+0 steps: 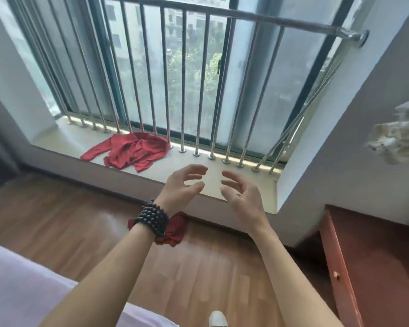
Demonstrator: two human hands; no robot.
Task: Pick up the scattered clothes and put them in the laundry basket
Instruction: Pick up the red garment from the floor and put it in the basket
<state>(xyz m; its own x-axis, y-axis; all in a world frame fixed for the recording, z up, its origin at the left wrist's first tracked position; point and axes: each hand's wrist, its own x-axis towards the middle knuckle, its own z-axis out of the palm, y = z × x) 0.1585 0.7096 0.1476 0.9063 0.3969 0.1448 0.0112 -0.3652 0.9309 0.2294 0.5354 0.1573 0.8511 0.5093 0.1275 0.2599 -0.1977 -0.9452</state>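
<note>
A crumpled red garment (130, 152) lies on the pale window sill (210, 185), left of centre, against the metal bars. A second dark red cloth (176, 230) lies on the wooden floor below the sill, partly hidden behind my left wrist. My left hand (183, 182) and my right hand (240, 193) are stretched out side by side above the sill, right of the red garment, fingers loosely curled and holding nothing. A dark bead bracelet wraps my left wrist. No laundry basket is in view.
Vertical metal bars (183, 90) guard the window behind the sill. A reddish wooden cabinet (376, 267) stands at the right. A pale crumpled object (397, 142) shows at the right edge by the wall. A pink-white surface (21, 291) fills the lower left.
</note>
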